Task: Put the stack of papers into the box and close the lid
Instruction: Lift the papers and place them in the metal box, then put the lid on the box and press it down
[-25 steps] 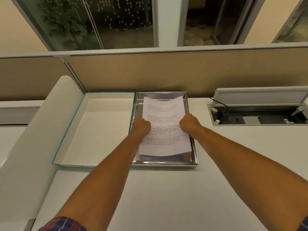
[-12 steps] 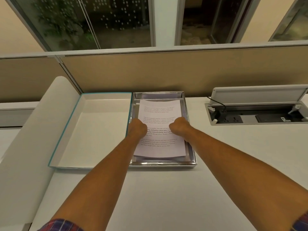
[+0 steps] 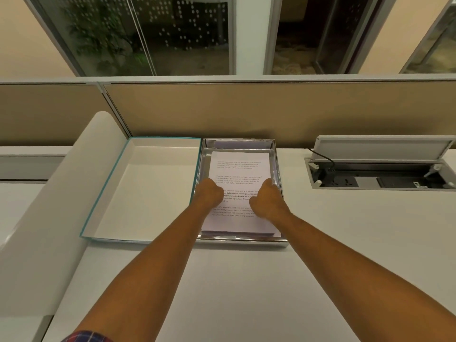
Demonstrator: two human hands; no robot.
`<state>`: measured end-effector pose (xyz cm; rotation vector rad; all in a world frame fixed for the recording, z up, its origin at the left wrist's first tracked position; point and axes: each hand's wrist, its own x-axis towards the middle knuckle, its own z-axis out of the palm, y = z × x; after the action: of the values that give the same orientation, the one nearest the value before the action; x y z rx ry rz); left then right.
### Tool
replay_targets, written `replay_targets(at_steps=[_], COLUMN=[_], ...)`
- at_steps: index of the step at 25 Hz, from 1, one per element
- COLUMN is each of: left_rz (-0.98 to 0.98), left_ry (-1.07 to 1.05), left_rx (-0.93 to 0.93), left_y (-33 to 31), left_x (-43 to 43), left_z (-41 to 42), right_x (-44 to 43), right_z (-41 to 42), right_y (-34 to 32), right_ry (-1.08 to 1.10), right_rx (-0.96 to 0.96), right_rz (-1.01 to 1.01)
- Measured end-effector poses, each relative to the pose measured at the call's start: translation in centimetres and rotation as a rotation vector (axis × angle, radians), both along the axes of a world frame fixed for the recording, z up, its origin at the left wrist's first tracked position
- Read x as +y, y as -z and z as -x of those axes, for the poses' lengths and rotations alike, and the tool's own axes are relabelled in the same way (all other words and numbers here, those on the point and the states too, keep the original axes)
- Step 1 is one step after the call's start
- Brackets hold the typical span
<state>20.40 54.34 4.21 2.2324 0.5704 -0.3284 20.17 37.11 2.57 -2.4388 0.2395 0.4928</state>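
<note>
The stack of papers [image 3: 239, 169], white sheets with printed text, lies flat inside the silver-lined box [image 3: 241, 243] at the back of the white desk. My left hand [image 3: 208, 195] is curled at the stack's left edge and my right hand [image 3: 267, 201] at its right edge, both low in the box and resting on the sheets. Their fingertips are hidden under the knuckles. The box's lid [image 3: 148, 188], white inside with a teal rim, lies upside down on the desk, touching the box's left side.
A beige partition [image 3: 246, 109] runs close behind the box and lid. To the right, a desk power well [image 3: 370, 181] stands with its flap raised and a cable plugged in. A curved white divider [image 3: 49, 206] borders the lid on the left.
The papers, arched and raised at the far end a second ago, have come down flat into the box. Both hands sank with them, and the right hand shifted slightly inward.
</note>
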Motion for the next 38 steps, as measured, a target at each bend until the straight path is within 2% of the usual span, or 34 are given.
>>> replay_targets(at_steps=[2, 4, 7, 9, 11, 13, 15, 18, 21, 26, 29, 34, 38], left_rz=[-0.007, -0.02, -0.038, -0.031, -0.087, -0.152, -0.209, -0.051, 0.064, 0.041, 0.107, 0.479, 0.68], left_ry=[-0.006, -0.011, -0.078, -0.221, -0.38, -0.548, -0.746, -0.974, -0.982, -0.918, -0.968, -1.076, -1.07], left_rx=[-0.004, -0.094, -0.407, -0.611, -0.706, -0.671, -0.438, -0.079, 0.039, 0.05, -0.027, -0.343, -0.431], left_y=[-0.3, -0.8, -1.6, -1.4, -0.8, 0.2, 1.4, 2.9, 3.8, 4.4, 4.1, 3.6, 3.2], left_x=[0.3, 0.8, 2.6, 4.5, 6.8, 9.1, 11.6, 14.6, 15.7, 15.8, 15.6, 15.3, 15.1], left_z=[1.0, 2.7, 6.5, 9.1, 11.3, 13.0, 14.0, 14.4, 14.4, 13.9, 14.0, 14.1, 14.5], right_x=[0.2, 0.1, -0.1, -0.2, -0.4, -0.7, -1.1, -1.4, -1.2, -0.7, -0.5, -0.3, -0.4], right_z=[1.1, 2.6, 4.8, 6.0, 6.7, 7.0, 7.3, 7.7, 7.8, 7.7, 7.7, 7.6, 7.6], right_y=[0.2, 0.3, 0.8, 1.3, 1.9, 2.2, 2.6, 3.1, 3.2, 3.2, 3.4, 3.4, 3.5], right_ry=[-0.041, -0.112, -0.323, -0.422, -0.501, -0.536, -0.546, -0.549, -0.557, -0.541, -0.536, -0.538, -0.531], right_rx=[-0.052, -0.121, -0.163, -0.181, -0.196, -0.137, -0.091, -0.148, -0.15, -0.145, -0.148, -0.157, -0.18], right_rz=[0.051, 0.087, 0.187, 0.277, 0.357, 0.363, 0.356, 0.366, 0.395, 0.4, 0.404, 0.416, 0.414])
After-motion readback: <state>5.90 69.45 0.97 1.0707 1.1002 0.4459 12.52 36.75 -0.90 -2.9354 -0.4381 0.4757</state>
